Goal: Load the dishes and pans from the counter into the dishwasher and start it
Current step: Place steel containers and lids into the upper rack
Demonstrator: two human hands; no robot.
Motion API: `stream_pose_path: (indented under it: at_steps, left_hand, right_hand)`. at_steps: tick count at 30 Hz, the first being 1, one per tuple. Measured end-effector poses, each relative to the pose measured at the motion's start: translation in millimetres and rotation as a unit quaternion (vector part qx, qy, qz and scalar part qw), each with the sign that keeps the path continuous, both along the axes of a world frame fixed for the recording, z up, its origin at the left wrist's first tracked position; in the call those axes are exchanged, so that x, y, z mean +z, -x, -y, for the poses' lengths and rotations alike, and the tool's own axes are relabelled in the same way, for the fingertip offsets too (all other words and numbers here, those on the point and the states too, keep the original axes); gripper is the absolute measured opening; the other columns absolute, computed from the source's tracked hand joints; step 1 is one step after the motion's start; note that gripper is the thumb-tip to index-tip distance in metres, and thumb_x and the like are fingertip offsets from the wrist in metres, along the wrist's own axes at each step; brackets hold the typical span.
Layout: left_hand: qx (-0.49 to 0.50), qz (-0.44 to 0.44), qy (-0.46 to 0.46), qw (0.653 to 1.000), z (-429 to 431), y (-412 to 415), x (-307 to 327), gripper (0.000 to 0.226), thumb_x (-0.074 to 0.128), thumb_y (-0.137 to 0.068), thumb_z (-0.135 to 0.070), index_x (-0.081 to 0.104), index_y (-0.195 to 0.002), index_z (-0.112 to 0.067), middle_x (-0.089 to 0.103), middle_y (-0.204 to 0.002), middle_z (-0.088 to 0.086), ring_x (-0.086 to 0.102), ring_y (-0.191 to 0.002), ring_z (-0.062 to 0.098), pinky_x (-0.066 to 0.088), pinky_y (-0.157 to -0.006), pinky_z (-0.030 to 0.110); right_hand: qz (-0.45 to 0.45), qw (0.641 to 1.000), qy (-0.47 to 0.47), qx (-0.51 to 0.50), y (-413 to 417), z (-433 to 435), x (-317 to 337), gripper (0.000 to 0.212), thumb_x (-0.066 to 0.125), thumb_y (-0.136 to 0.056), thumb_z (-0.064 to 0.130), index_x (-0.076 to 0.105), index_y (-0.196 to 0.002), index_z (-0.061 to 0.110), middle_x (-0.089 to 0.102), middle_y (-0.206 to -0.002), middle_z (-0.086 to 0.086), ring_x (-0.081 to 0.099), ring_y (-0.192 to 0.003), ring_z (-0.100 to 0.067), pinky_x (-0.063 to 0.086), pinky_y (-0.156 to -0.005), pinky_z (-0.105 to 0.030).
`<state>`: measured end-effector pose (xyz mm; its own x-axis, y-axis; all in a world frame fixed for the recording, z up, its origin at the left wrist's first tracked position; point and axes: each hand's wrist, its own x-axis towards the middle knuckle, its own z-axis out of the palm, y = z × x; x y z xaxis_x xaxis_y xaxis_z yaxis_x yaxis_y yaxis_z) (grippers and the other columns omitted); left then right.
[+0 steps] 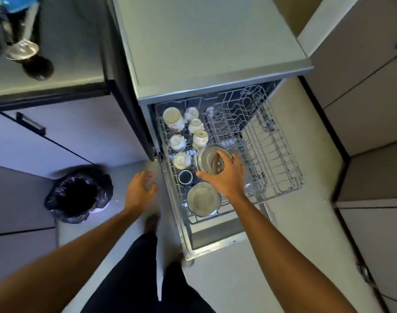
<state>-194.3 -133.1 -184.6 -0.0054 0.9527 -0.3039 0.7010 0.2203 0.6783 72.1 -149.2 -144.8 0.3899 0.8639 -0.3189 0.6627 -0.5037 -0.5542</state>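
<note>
Nearest to the person, the flat grey dishwasher door lies open, and over it the grey wire rack is pulled out. All the loaded things stand in the left part of this rack. At the near end of the rack lies a round shallow metal plate. Just behind it, close to the rack's left edge, stands a small round dark cup. Behind this cup several patterned white cups stand in two rows that reach the far left corner of the rack. I cannot tell whether their mouths face up or down. Behind the rack is the grey box-shaped dishwasher body.

On the floor, well apart from the rack on its left side, stands a round bin lined with a black plastic bag; its inside is dark. Far to the left of the rack, on the grey counter, there are a shiny round metal piece and a round dark object, both blurred.

The right hand is over the left part of the rack. Its fingers are curled round the rim of a round grey metal dish, which it holds tilted between the dark cup and the white cups. I cannot tell whether the dish touches the rack. The left hand hangs over the floor just beside the rack's left edge, with fingers loosely bent, and it holds nothing.
</note>
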Motion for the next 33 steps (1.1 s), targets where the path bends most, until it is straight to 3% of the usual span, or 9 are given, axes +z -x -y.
stream_pose_path:
  at_steps: [3, 6, 9, 12, 15, 18, 24, 29, 33]
  left_hand:
    - [-0.015, 0.005, 0.024, 1.000, -3.9, -31.5, 0.4, 0.035, 0.066, -0.087, -0.010, 0.059, -0.122, -0.009, 0.059, -0.111, 0.003, 0.055, -0.097, 0.016, 0.040, -0.083, 0.027]
    - [-0.008, 0.015, 0.055, 0.998, -20.1, -57.2, -5.7, 0.043, 0.067, -0.088, -0.016, 0.051, -0.127, -0.012, 0.054, -0.111, 0.002, 0.053, -0.094, 0.016, 0.038, -0.072, 0.022]
    - [0.029, 0.035, 0.102, 0.994, -39.8, -73.2, -19.3, 0.059, 0.069, -0.081, -0.032, 0.044, -0.132, -0.018, 0.055, -0.116, 0.007, 0.058, -0.097, 0.023, 0.050, -0.077, 0.036]
    - [0.083, 0.043, 0.122, 0.988, -55.6, -85.3, -43.4, 0.060, 0.063, -0.067, -0.046, 0.039, -0.119, -0.028, 0.056, -0.115, 0.010, 0.061, -0.099, 0.030, 0.054, -0.082, 0.047]
    - [0.164, 0.074, 0.120, 0.976, -66.9, -98.5, -49.3, 0.065, 0.066, -0.073, -0.036, 0.039, -0.129, -0.018, 0.058, -0.117, 0.019, 0.060, -0.093, 0.031, 0.052, -0.081, 0.045]
    - [0.209, 0.080, 0.093, 0.970, -81.0, -109.5, -58.3, 0.054, 0.067, -0.082, -0.023, 0.043, -0.129, -0.011, 0.058, -0.122, 0.014, 0.058, -0.105, 0.030, 0.049, -0.088, 0.040]
    - [0.231, 0.048, 0.052, 0.970, -93.5, -128.3, -63.1, 0.046, 0.062, -0.087, -0.005, 0.046, -0.131, -0.006, 0.049, -0.113, -0.003, 0.046, -0.100, 0.010, 0.030, -0.072, 0.008]
    - [0.232, 0.015, 0.053, 0.971, -91.8, -128.7, -62.9, 0.048, 0.061, -0.087, -0.006, 0.045, -0.133, -0.008, 0.057, -0.123, 0.004, 0.053, -0.104, 0.018, 0.031, -0.074, 0.014]
    - [0.234, 0.024, 0.055, 0.970, -91.7, -125.5, -67.0, 0.045, 0.058, -0.085, -0.005, 0.046, -0.128, -0.012, 0.054, -0.109, -0.004, 0.053, -0.096, 0.017, 0.036, -0.079, 0.021]
  right_hand:
    - [0.013, 0.996, 0.072, -0.056, -26.3, 20.3, -29.5, 0.099, 0.081, -0.053, 0.073, 0.041, -0.138, 0.045, 0.029, -0.153, -0.005, 0.028, -0.137, -0.035, 0.046, -0.100, -0.052]
    - [0.007, 0.984, 0.133, -0.115, -43.6, 28.2, -60.4, 0.104, 0.080, -0.052, 0.076, 0.039, -0.141, 0.041, 0.029, -0.153, -0.010, 0.026, -0.139, -0.039, 0.045, -0.102, -0.056]
    - [0.015, 0.979, 0.153, -0.130, -50.6, 23.9, -80.8, 0.106, 0.080, -0.052, 0.075, 0.038, -0.142, 0.037, 0.028, -0.153, -0.013, 0.027, -0.139, -0.040, 0.046, -0.100, -0.058]
    - [0.022, 0.977, 0.158, -0.140, -54.9, 12.2, -98.2, 0.105, 0.083, -0.054, 0.070, 0.036, -0.141, 0.035, 0.029, -0.151, -0.014, 0.029, -0.136, -0.040, 0.048, -0.097, -0.056]
    - [0.029, 0.975, 0.171, -0.137, -52.9, 3.7, -113.6, 0.107, 0.084, -0.054, 0.069, 0.033, -0.142, 0.035, 0.026, -0.151, -0.015, 0.028, -0.135, -0.040, 0.047, -0.097, -0.057]
    - [0.023, 0.968, 0.192, -0.161, -49.9, 0.4, -126.2, 0.109, 0.083, -0.056, 0.068, 0.030, -0.145, 0.035, 0.021, -0.153, -0.015, 0.026, -0.136, -0.040, 0.045, -0.098, -0.058]
    - [0.004, 0.951, 0.223, -0.216, -42.0, 7.8, -137.5, 0.117, 0.081, -0.054, 0.074, 0.022, -0.148, 0.038, 0.026, -0.150, -0.017, 0.034, -0.131, -0.041, 0.048, -0.095, -0.054]
    - [-0.037, 0.937, 0.263, -0.229, -44.1, -1.1, -141.0, 0.118, 0.084, -0.054, 0.069, 0.019, -0.147, 0.038, 0.026, -0.148, -0.017, 0.036, -0.131, -0.043, 0.045, -0.097, -0.057]
    - [-0.054, 0.930, 0.274, -0.238, -46.0, -6.6, -142.5, 0.120, 0.088, -0.055, 0.062, 0.017, -0.148, 0.035, 0.028, -0.146, -0.017, 0.037, -0.131, -0.044, 0.045, -0.097, -0.058]
